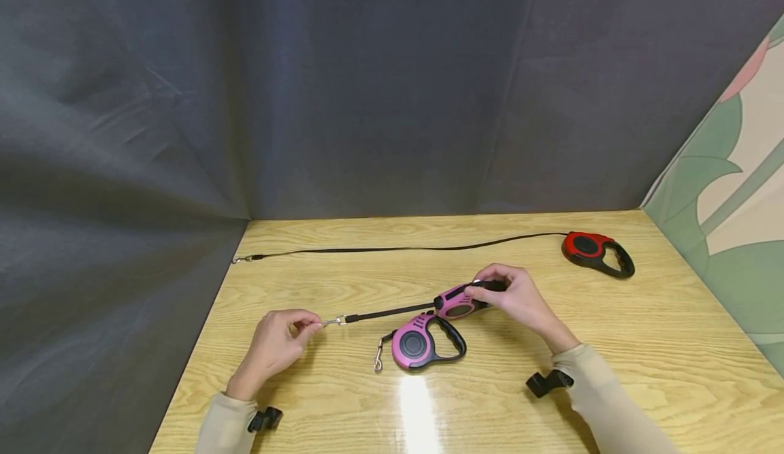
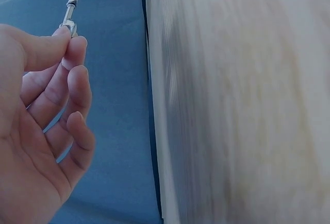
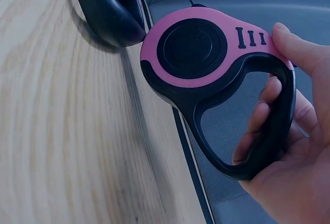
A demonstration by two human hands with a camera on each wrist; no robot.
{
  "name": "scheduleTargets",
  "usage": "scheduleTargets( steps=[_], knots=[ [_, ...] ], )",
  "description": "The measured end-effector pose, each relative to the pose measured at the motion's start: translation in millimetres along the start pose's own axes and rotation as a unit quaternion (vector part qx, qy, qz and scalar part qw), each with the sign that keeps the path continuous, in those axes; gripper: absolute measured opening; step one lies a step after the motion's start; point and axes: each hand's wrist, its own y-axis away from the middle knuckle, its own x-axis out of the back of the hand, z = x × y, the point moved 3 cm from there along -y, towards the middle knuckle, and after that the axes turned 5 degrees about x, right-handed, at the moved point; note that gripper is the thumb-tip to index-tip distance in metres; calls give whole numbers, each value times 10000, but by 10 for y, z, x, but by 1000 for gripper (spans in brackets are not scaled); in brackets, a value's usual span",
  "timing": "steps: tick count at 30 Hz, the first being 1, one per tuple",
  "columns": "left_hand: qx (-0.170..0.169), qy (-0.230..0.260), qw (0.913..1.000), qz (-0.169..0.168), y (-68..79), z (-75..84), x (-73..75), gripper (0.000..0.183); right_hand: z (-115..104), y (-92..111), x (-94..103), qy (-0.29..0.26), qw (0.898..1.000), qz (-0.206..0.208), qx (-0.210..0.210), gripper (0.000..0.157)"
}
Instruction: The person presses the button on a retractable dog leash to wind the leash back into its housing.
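Observation:
A pink and black retractable dog leash (image 3: 192, 49) is in my right hand (image 1: 517, 297), the fingers wrapped round its black handle and the thumb on the pink casing. My left hand (image 1: 278, 342) pinches the metal snap hook (image 2: 69, 15) of that leash between thumb and forefinger. Between the hands the black strap (image 1: 392, 312) runs straight, partly drawn out of the casing. Just in front of the held leash, a second pink and black retractable leash (image 1: 412, 346) lies on the table, its small hook (image 1: 378, 359) hanging out at the left.
At the back right of the wooden table (image 1: 318, 406) lies a red and black retractable leash (image 1: 584, 244). Its strap (image 1: 404, 248) stretches left along the back to a metal hook (image 1: 241, 259). Dark cloth (image 1: 392, 100) hangs behind, and a patterned cloth (image 1: 735, 188) is on the right.

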Motion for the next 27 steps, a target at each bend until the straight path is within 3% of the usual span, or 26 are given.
scheduleTargets(
  steps=[27],
  knots=[
    [-22, -6, 10000, -14, -1, 48, -6, 4, -84, 6, -41, -120, 9999, 15, 27, 27]
  ],
)
